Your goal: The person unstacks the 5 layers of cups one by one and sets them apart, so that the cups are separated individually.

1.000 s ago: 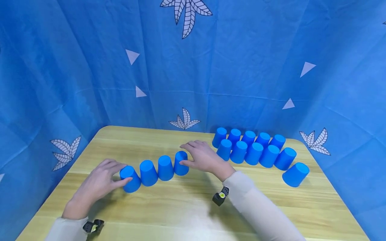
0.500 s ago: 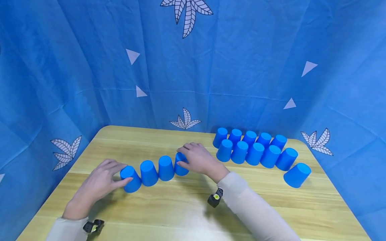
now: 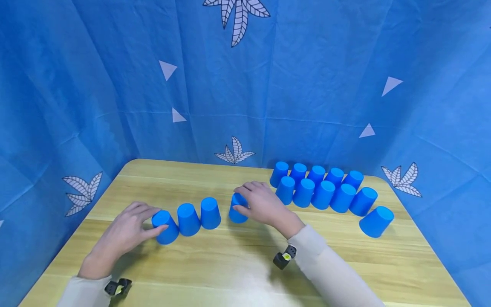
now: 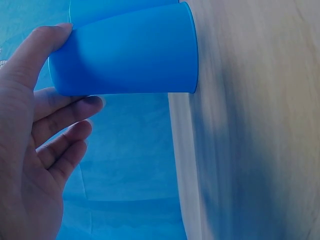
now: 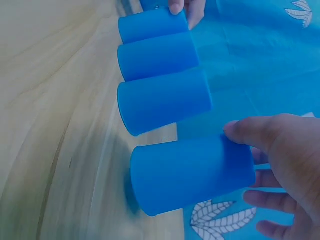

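Four upside-down blue cups stand in a loose row on the table. My left hand holds the leftmost cup near its base, thumb on one side and fingers on the other; the left wrist view shows this cup close up. Two middle cups stand untouched beside it. My right hand pinches the rightmost cup between thumb and fingers. In the right wrist view that cup is separated by a gap from the other three.
At the back right, several more upturned blue cups stand in two rows. One cup sits apart in front of them. A blue patterned curtain borders the wooden table behind and at the sides.
My right hand first closed in on the rightmost cup, then shifted it a little to the right, opening a gap to the cup beside it. My left hand has stayed in place.
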The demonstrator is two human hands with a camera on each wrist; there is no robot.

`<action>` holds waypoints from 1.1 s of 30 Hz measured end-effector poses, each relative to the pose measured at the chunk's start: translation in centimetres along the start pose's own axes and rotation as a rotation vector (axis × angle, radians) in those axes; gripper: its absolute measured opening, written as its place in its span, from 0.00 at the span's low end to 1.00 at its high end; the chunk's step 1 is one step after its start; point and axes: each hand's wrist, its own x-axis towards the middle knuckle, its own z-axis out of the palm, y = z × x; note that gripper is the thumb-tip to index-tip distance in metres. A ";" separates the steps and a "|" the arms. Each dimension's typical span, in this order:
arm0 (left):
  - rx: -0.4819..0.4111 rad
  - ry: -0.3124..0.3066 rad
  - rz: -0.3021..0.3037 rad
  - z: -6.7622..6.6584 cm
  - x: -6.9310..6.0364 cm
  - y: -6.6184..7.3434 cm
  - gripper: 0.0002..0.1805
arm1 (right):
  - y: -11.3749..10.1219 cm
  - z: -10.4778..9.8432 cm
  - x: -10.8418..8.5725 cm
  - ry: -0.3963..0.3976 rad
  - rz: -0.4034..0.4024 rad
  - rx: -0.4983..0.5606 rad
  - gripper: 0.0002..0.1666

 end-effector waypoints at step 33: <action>0.003 0.023 0.020 0.2 -0.1 -0.3 0.28 | 8.9 -2.6 -11.7 0.097 0.233 0.024 0.28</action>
